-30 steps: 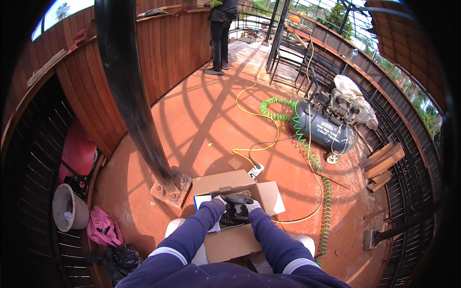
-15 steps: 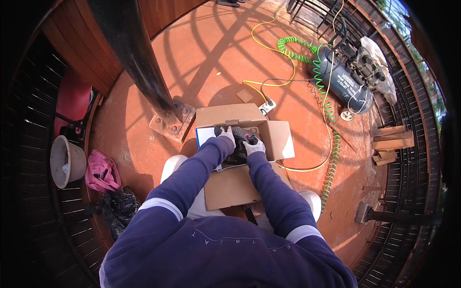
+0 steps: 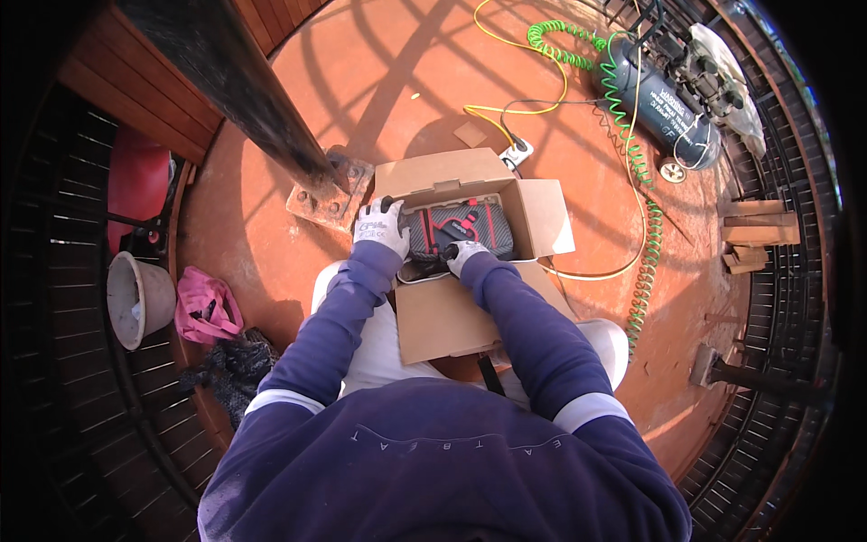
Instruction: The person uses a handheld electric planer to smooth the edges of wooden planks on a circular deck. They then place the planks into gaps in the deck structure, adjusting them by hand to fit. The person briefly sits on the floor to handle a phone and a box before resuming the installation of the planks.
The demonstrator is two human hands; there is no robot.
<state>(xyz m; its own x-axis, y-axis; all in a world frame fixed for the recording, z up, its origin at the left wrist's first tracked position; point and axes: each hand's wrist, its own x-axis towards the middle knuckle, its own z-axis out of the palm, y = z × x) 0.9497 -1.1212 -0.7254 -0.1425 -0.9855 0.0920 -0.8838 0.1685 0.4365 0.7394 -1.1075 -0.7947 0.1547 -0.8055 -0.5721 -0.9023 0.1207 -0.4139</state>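
An open cardboard box (image 3: pixel 442 327) lies in front of my crossed legs with its flaps folded out. Inside is a dark grey, woven-patterned case (image 3: pixel 501 237) with red trim and a black-and-red strap or handle across its top. My left hand (image 3: pixel 382 228), in a white glove with dark fingertips, is closed over the box's left side, beside the case. At the near edge of the case my right hand (image 3: pixel 466 256), gloved the same way, has its fingers curled on it. The palm side of both hands is hidden.
A black steel post (image 3: pixel 271 108) on a bolted base rises beyond the box, left. An air compressor (image 3: pixel 655 108) with a green coiled hose (image 3: pixel 643 262) and a power strip (image 3: pixel 517 155) are on the right. A bucket (image 3: pixel 140 300) and pink cloth (image 3: pixel 206 307) lie left.
My left hand has gone from the case to the box's left side. The case now lies flatter in the box, its top more exposed. My right hand has shifted to its near edge.
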